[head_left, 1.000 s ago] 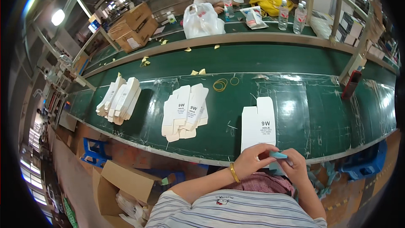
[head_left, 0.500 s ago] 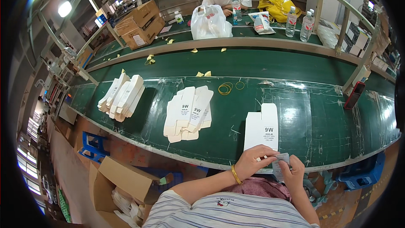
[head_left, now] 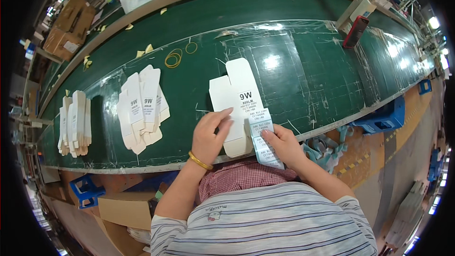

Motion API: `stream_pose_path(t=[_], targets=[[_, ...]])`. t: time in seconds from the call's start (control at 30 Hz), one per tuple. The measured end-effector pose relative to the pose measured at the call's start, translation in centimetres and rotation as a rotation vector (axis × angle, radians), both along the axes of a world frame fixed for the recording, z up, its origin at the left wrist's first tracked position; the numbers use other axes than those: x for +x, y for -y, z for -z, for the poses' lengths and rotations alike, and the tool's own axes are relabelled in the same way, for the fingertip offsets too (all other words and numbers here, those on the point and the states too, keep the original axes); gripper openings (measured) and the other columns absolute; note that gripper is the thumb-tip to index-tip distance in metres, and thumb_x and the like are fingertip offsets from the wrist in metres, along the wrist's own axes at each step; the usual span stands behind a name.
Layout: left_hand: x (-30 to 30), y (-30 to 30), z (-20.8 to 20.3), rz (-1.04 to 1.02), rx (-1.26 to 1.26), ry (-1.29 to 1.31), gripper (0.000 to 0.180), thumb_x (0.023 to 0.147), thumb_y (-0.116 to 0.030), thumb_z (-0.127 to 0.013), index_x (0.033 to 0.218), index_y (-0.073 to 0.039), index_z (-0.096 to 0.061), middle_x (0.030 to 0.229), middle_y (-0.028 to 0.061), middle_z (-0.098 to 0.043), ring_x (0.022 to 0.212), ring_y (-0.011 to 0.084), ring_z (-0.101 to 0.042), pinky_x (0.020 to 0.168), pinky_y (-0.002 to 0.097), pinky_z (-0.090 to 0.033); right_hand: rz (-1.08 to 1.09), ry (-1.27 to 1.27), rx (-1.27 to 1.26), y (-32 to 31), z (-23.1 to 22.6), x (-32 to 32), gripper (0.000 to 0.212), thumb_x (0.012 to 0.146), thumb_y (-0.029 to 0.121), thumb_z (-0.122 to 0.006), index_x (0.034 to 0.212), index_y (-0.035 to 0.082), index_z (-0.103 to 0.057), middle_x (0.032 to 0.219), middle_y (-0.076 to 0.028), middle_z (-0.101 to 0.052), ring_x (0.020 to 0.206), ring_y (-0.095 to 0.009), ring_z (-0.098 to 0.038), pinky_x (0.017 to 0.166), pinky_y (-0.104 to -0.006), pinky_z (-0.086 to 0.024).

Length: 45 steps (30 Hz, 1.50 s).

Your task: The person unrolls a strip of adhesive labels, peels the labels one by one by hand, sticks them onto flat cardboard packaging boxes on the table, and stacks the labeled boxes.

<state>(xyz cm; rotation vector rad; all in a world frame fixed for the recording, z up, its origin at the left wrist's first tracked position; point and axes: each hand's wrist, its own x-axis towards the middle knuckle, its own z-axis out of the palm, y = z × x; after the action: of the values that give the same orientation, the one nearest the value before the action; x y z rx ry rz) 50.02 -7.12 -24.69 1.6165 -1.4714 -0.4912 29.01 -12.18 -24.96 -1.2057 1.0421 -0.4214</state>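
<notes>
A flattened white carton (head_left: pixel 222 97) with dark print lies at the near edge of the green table. Over its lower left part rests my left hand (head_left: pixel 212 130), thumb and forefinger apart, with nothing visible between them. My right hand (head_left: pixel 283 146) pinches a strip of pale blue printed labels (head_left: pixel 262 127) between thumb and fingers. The strip's upper end overlaps the carton's right edge, and its lower end hangs past the table's edge. To the left lie a fanned stack of flat white cartons (head_left: pixel 144 109) and a further stack (head_left: pixel 74 123) of them.
Yellow rubber bands (head_left: pixel 173 58) and yellow scraps (head_left: pixel 144 51) lie beyond the cartons. A red-edged phone (head_left: pixel 355 32) leans by the right post. Below the table are an open cardboard box (head_left: pixel 125 211), blue stools (head_left: pixel 385 116) and tangled pale blue backing strips (head_left: pixel 327 149).
My left hand has left the label strip and moved left onto the carton. The right hand now holds the strip beside the carton, more of it showing. The view has tilted down and turned right.
</notes>
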Motion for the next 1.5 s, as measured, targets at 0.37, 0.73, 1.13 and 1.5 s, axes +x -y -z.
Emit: stream_pose_path(t=[0.37, 0.73, 1.13, 1.5], targets=[[1.0, 0.8, 1.2, 0.166, -0.137, 0.269, 0.034, 0.071, 0.003, -0.062, 0.103, -0.006, -0.070, 0.083, 0.0068, -0.061, 0.074, 0.0231, -0.056, 0.067, 0.0333, -0.046, 0.089, 0.071, 0.464, 2.0, -0.7, 2.0, 0.027, 0.096, 0.017, -0.052, 0.110, -0.006, -0.058, 0.095, -0.008, -0.065, 0.077, -0.009, -0.062, 0.067, -0.0225, -0.051], [1.0, 1.8, 0.3, 0.244, -0.057, 0.335, 0.040, 0.069, 0.002, -0.061, 0.108, -0.008, -0.069, 0.081, 0.0059, -0.054, 0.074, 0.0220, -0.051, 0.068, 0.0334, -0.044, 0.121, 0.043, 0.522, 2.5, -1.5, 2.4, 0.026, 0.096, 0.016, -0.053, 0.109, -0.006, -0.058, 0.093, -0.008, -0.066, 0.074, -0.009, -0.062, 0.064, -0.0222, -0.051], [0.6, 2.2, 0.0, 0.252, -0.025, 0.383, 0.040, 0.070, 0.002, -0.060, 0.108, -0.008, -0.069, 0.079, 0.0057, -0.052, 0.072, 0.0217, -0.049, 0.066, 0.0333, -0.043, 0.159, 0.066, 0.586, 2.4, -1.5, 2.3, 0.026, 0.096, 0.015, -0.052, 0.109, -0.006, -0.059, 0.091, -0.008, -0.066, 0.071, -0.009, -0.062, 0.061, -0.0225, -0.052], [0.5, 2.4, -0.4, 0.259, 0.003, 0.420, 0.039, 0.070, 0.001, -0.062, 0.107, -0.008, -0.069, 0.078, 0.0056, -0.051, 0.071, 0.0214, -0.048, 0.065, 0.0326, -0.042, 0.149, 0.056, 0.605, 2.5, -1.3, 2.2, 0.025, 0.095, 0.016, -0.053, 0.107, -0.006, -0.060, 0.088, -0.008, -0.066, 0.069, -0.008, -0.062, 0.058, -0.0218, -0.052]])
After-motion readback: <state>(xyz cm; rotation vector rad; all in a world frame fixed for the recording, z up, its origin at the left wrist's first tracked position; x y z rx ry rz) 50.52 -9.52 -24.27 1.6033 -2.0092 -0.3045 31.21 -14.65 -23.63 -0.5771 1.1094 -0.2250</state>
